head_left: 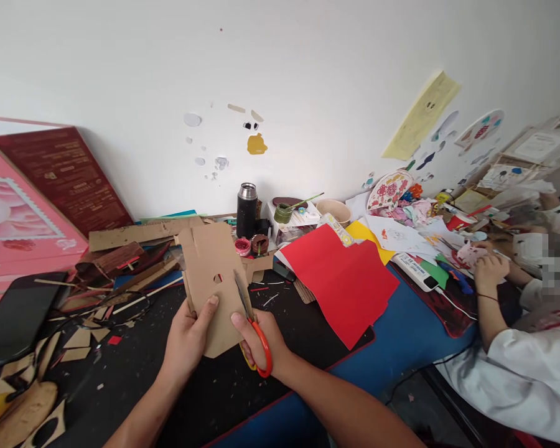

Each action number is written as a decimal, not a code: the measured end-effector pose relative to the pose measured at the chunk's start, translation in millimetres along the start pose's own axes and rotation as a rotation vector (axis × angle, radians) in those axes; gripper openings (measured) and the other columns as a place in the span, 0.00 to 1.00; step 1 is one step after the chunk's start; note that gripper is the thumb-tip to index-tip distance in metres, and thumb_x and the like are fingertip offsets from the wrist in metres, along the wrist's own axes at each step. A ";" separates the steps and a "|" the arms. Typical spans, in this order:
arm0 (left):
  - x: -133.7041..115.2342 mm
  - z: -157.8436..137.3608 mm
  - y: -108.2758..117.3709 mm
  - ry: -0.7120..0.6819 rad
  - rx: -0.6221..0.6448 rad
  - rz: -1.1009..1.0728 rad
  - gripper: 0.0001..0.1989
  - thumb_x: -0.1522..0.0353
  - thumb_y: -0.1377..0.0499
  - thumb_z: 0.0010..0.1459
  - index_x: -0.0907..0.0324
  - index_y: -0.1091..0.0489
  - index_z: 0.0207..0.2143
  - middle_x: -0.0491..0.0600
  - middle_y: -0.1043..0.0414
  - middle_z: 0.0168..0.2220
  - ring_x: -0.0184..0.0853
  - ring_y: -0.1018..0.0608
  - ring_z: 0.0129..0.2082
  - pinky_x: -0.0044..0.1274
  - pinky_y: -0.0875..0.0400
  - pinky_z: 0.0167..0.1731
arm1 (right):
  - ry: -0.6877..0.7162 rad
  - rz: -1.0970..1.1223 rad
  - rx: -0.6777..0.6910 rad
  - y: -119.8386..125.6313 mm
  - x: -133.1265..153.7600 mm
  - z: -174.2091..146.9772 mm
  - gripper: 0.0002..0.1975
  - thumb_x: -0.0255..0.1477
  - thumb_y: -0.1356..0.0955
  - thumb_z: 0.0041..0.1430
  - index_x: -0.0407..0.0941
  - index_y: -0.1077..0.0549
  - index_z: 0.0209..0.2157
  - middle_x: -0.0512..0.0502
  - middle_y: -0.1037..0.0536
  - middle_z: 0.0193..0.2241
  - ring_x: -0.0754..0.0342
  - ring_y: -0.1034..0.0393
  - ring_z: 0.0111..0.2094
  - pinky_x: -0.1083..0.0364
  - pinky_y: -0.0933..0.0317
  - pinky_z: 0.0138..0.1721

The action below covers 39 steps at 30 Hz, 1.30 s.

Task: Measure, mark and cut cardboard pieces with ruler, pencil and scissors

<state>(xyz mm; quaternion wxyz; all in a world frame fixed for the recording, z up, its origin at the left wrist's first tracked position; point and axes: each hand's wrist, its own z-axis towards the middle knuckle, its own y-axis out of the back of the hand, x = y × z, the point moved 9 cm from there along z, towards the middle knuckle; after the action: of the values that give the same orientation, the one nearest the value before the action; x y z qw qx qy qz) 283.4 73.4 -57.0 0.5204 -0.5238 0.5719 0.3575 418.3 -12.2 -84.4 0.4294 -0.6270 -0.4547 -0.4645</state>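
A piece of brown cardboard (214,255) with a small hole near its middle is held up over the black mat. My left hand (189,333) grips its lower left side, thumb pressed on the front face. In my right hand (264,339) is a pair of scissors (262,348) with red-orange and yellow handles. Their blades point up and lie close against the cardboard's right edge; whether they are cutting into it I cannot tell. The right thumb also touches the cardboard's lower right part. Behind the right hand lies a large red sheet of paper (340,280).
Cardboard scraps (79,339) and a dark phone-like slab (16,317) lie at left, near a pink box (28,230). A black thermos (247,211), paint jars (260,244) and a white power strip (415,272) stand farther back. A person in white (532,348) works at right.
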 end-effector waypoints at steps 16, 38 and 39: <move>-0.1 12.7 -5.0 0.088 0.122 -0.049 0.39 0.44 0.25 0.45 0.59 0.24 0.51 0.59 0.14 0.45 0.52 0.13 0.39 0.32 0.18 0.33 | 0.021 0.072 0.026 -2.0 -6.9 2.3 0.32 0.64 0.30 0.59 0.48 0.36 0.30 0.62 0.39 0.13 0.61 0.45 0.10 0.62 0.49 0.11; -26.3 5.4 35.6 -0.008 -0.221 -0.258 0.27 0.56 0.25 0.45 0.59 0.22 0.46 0.52 0.15 0.39 0.41 0.15 0.32 0.26 0.22 0.28 | -0.027 0.092 0.165 -34.5 16.6 4.6 0.34 0.64 0.26 0.52 0.48 0.38 0.32 0.64 0.37 0.14 0.63 0.45 0.10 0.62 0.50 0.12; -28.4 6.0 38.6 -0.009 -0.236 -0.266 0.26 0.57 0.25 0.47 0.59 0.22 0.46 0.52 0.15 0.40 0.42 0.15 0.33 0.26 0.21 0.29 | -0.034 0.087 0.172 -35.5 16.9 3.9 0.34 0.64 0.26 0.52 0.48 0.38 0.32 0.64 0.37 0.13 0.63 0.45 0.10 0.62 0.50 0.12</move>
<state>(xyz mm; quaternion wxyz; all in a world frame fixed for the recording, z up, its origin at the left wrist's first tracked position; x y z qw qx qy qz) 244.7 93.1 -36.0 0.5004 -0.6507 0.4494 0.3525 387.2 2.2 -64.6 0.4936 -0.6150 -0.4722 -0.3939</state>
